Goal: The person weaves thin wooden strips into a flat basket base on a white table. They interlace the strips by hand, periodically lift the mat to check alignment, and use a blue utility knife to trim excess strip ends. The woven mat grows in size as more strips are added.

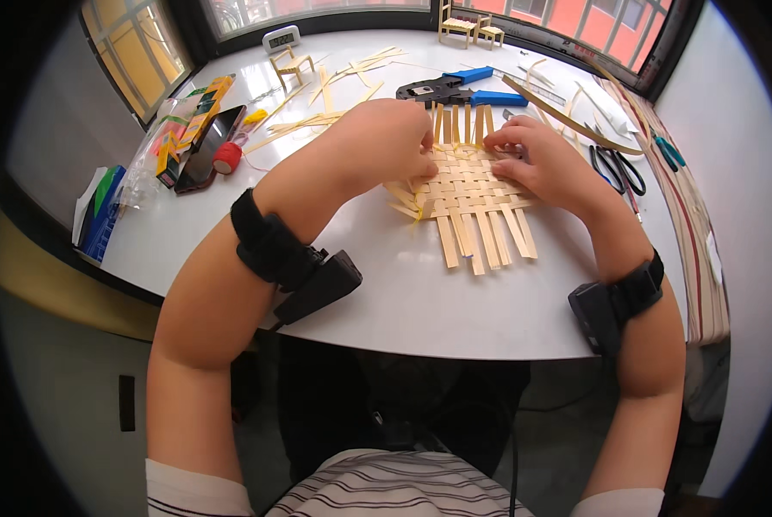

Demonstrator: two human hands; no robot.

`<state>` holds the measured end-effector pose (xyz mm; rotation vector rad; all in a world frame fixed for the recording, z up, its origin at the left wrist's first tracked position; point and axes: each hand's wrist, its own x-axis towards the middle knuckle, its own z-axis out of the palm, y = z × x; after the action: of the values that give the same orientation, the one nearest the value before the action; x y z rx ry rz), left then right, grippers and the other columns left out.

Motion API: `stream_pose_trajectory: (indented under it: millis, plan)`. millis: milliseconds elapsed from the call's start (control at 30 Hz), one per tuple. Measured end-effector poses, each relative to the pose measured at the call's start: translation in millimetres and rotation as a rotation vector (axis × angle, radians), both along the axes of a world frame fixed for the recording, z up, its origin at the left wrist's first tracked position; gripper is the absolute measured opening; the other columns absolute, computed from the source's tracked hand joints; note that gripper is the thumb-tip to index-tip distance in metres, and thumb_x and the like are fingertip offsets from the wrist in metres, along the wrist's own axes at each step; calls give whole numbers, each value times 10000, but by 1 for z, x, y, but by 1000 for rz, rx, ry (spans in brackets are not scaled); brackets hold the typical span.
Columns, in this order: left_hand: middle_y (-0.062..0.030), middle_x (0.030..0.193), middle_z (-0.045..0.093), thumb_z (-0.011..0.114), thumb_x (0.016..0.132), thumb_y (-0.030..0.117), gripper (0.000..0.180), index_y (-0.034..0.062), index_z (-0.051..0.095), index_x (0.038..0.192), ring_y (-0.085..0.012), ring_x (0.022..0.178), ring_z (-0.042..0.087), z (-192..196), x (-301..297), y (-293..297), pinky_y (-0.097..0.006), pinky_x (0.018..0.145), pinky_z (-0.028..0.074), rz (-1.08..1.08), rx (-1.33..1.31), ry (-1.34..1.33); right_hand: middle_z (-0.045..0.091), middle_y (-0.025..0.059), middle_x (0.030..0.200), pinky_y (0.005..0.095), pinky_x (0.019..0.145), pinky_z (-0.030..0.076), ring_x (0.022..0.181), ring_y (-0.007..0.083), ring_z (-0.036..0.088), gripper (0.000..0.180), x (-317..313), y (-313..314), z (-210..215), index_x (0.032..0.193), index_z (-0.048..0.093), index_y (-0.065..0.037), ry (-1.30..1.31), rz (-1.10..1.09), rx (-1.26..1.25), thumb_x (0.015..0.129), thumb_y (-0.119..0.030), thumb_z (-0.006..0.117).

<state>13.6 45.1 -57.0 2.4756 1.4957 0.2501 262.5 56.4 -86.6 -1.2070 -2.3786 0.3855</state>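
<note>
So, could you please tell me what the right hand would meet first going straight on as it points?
Probably the strips at the mat's far edge, just left of the right hand; depth is unclear.

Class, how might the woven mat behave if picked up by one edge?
The woven mat is probably light: its strips look thin. It may flex yet stay fairly stiff, since those strips jut out straight. The lower strip ends spread loose, so they might snag.

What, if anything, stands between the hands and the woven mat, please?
Nothing visible does: the left hand and right hand are at opposite sides of the woven mat. The blue-handled tool lies beyond it, not between.
</note>
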Motion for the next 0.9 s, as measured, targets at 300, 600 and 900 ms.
stream_pose_trajectory:
  millis: [300,600,900]
  plan:
    - [-148,1037,710,782,806,310,404,6,713,1063,-286,1001,670,-3,-2,5,-363,882,527,-33,9,35,645,153,1088,365,929,513,1027,291,638,298,1,6,-3,1101,689,9,-30,4,-16,854,-146,752]
    - [-139,1009,700,787,807,316,400,7,700,1045,-283,986,661,-4,-1,4,-363,861,522,-43,10,41,641,154,1091,362,936,507,1045,289,627,290,1,5,-3,1102,687,-4,-51,3,-29,860,-149,750]
    - [-104,950,696,772,826,298,386,9,719,1076,-207,886,651,-1,-13,-4,-331,793,522,-12,-24,-174,657,118,1097,356,952,499,1043,244,618,342,5,-10,5,1175,657,-28,94,-104,15,862,-130,750]
